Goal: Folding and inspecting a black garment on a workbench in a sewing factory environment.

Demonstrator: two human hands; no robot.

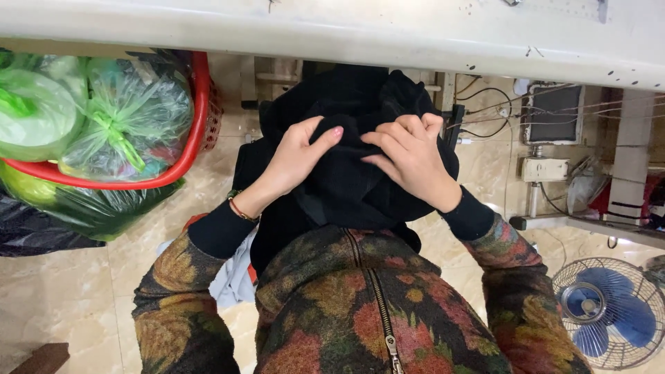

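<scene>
- Left hand (294, 163) grips the black garment (346, 187), fingers closed on its folds.
- Right hand (409, 156) pinches it too (red basket (197, 118) sits beside).

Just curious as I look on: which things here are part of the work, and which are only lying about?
In hand: soft black fabric garment, left hand, right hand.
Lying about: red plastic basket, green plastic bags, blue-bladed floor fan.

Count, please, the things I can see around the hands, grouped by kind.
Hands: 2, left hand and right hand, both on the black garment
Black garment: 1
Green plastic bags in the basket: 2
Red basket: 1
Blue fan: 1
Total: 7
</scene>
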